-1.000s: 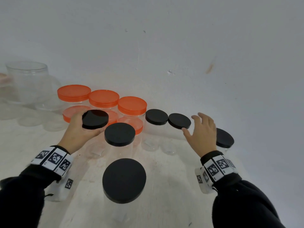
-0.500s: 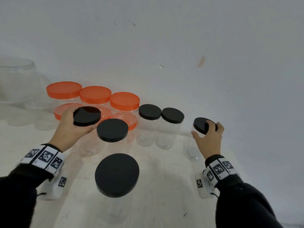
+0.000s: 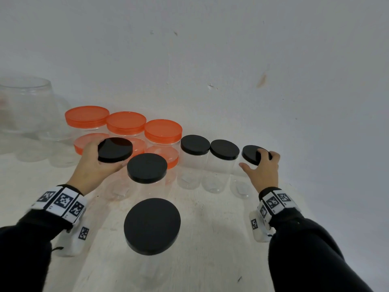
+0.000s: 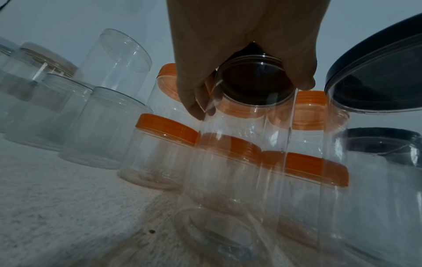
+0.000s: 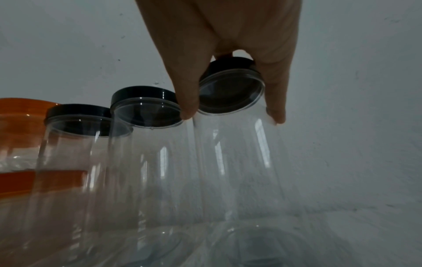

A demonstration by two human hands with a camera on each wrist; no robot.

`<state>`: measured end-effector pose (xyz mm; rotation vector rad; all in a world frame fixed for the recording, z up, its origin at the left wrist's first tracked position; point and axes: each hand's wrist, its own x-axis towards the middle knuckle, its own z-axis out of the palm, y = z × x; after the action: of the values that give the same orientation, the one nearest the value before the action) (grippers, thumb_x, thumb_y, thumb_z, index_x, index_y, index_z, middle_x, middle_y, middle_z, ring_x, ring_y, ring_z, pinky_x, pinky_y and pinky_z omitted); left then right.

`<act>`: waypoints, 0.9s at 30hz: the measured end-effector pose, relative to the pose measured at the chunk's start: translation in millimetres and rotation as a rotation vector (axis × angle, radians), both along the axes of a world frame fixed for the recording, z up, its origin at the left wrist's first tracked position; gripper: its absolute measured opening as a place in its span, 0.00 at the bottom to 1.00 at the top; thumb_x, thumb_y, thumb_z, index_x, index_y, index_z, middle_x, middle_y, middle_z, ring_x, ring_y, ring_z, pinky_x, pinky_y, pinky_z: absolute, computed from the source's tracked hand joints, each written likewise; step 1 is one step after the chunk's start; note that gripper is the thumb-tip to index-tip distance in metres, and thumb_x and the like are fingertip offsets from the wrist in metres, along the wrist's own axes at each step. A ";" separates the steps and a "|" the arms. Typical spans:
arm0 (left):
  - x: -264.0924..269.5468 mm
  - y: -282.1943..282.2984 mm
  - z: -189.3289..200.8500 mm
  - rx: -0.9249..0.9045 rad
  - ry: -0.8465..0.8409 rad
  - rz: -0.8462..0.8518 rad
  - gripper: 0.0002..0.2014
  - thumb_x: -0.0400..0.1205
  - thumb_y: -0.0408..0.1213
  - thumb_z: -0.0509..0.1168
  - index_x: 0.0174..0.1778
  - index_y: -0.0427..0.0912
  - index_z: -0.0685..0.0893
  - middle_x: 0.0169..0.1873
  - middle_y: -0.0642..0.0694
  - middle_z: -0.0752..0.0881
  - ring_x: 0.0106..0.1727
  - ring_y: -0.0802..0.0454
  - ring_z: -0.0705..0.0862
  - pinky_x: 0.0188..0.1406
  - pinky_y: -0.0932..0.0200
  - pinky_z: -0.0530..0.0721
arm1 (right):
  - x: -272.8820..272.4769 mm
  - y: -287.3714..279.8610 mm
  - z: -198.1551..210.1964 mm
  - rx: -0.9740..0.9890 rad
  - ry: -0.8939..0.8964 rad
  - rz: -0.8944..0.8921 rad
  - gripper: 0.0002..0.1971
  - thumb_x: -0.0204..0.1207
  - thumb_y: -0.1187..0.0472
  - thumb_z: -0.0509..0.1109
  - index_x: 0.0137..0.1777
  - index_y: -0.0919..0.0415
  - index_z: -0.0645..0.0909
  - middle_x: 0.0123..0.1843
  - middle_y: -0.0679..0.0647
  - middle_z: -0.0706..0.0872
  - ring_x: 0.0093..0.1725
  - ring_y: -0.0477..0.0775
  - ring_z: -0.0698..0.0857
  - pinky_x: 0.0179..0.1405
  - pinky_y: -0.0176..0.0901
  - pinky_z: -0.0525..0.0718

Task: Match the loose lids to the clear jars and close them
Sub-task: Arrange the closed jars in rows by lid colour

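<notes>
My left hand grips a black lid on top of a clear jar in front of the orange-lidded jars. In the left wrist view the fingers curl round that lid at the jar's rim. My right hand grips a smaller black lid on the rightmost clear jar. In the right wrist view the right hand has thumb and finger on either side of this lid, above the jar's wall.
Two black-lidded jars stand left of the right hand. Two wider black-lidded jars stand in the middle and near me. Orange-lidded jars line the back. Open clear jars stand at far left. A wall is close behind.
My right hand moved right from beside the middle jars and took hold of the rightmost jar's lid; that jar now stands closer to the row. My left hand stays on its lid.
</notes>
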<state>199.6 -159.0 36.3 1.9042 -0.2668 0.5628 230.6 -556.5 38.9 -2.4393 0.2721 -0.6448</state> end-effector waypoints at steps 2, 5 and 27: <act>-1.6 -2.0 2.6 -0.002 -0.002 -0.008 0.22 0.65 0.36 0.77 0.51 0.55 0.78 0.45 0.68 0.84 0.49 0.73 0.81 0.44 0.75 0.79 | 0.2 -0.4 -0.2 -0.001 -0.004 0.003 0.32 0.70 0.54 0.77 0.70 0.63 0.69 0.72 0.62 0.62 0.63 0.67 0.73 0.59 0.55 0.77; -4.1 -4.1 5.0 0.011 -0.012 -0.009 0.21 0.64 0.38 0.76 0.49 0.56 0.78 0.44 0.75 0.82 0.48 0.75 0.80 0.44 0.78 0.79 | -0.4 0.8 -1.2 -0.008 -0.010 0.018 0.32 0.69 0.54 0.78 0.70 0.62 0.70 0.72 0.61 0.62 0.63 0.66 0.74 0.58 0.55 0.78; -2.7 -2.1 2.7 -0.001 0.032 0.031 0.28 0.65 0.39 0.80 0.57 0.45 0.76 0.49 0.59 0.79 0.48 0.77 0.79 0.46 0.80 0.77 | -114.2 105.4 40.6 0.133 0.021 0.870 0.16 0.75 0.42 0.68 0.60 0.46 0.75 0.60 0.42 0.79 0.58 0.39 0.80 0.56 0.35 0.80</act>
<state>196.9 -161.1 39.0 1.9171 -0.2163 0.5526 116.4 -451.1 79.5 -2.1381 -0.6865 -0.1951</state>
